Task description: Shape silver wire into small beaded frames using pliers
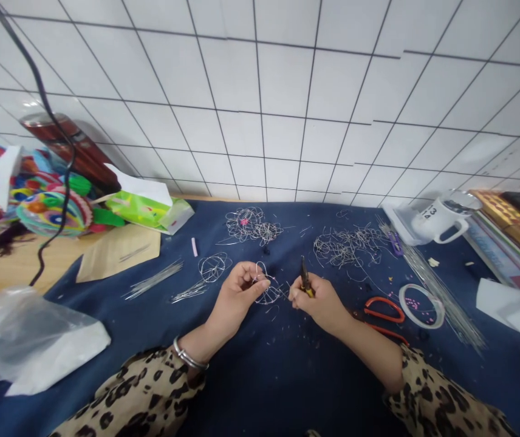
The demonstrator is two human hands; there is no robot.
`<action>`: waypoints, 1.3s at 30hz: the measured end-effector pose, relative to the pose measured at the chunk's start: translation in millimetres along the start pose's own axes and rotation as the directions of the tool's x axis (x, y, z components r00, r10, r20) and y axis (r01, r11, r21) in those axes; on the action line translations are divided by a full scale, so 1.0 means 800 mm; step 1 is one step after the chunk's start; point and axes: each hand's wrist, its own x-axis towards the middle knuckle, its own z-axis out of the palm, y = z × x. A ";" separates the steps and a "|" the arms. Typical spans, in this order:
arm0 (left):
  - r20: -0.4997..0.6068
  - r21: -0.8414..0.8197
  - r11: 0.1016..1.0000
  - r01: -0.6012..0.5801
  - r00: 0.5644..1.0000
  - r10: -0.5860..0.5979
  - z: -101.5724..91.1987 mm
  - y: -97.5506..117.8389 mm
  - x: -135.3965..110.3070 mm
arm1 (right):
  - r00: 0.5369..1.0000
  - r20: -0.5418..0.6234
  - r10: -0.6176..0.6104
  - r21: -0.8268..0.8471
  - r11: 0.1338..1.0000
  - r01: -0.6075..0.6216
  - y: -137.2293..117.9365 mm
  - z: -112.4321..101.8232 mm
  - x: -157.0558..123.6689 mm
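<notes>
My left hand (243,293) pinches a bent silver wire ornament (269,295) between thumb and fingers; its loops stick out to the right, with a few tiny pinkish beads on it. In my right hand (318,298) is a pair of small pliers (304,276), dark jaws pointing up and away, yellow on the handle. The right fingertips sit just right of the ornament; whether they also touch a wire end is too small to tell. A round wire shape (213,267) and a bundle of short wires (189,291) lie left of my left hand.
Wire tangles (346,246) lie toward the wall. Right are red-handled scissors (384,308), a round dish (421,306) of pink beads, long straight wires (442,291) and a white mug (442,218). Left are a plastic bag (27,334), a tissue pack (146,206) and a hanging black cable (36,73).
</notes>
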 end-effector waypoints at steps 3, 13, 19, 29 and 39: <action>0.012 0.019 1.000 0.003 1.000 -0.003 0.003 0.002 -0.003 | 1.000 -0.001 -0.004 0.006 1.000 0.004 -0.002 0.002 -0.002; 0.028 0.256 0.959 -0.124 0.992 0.121 0.002 0.002 -0.009 | 0.996 -0.071 -0.059 0.026 0.998 0.061 0.004 0.004 -0.002; 0.065 0.402 0.890 -0.217 0.976 0.208 0.003 0.004 -0.011 | 0.999 -0.026 -0.025 -0.106 0.994 0.022 0.005 0.006 -0.005; 0.110 0.403 0.884 -0.238 0.971 0.211 0.007 0.004 -0.016 | 0.992 -0.005 -0.124 -0.244 0.963 0.119 0.003 0.010 -0.007; 0.199 0.400 0.877 -0.267 0.959 0.202 0.005 -0.003 -0.012 | 0.987 0.018 -0.160 -0.247 0.956 0.159 0.006 0.010 -0.004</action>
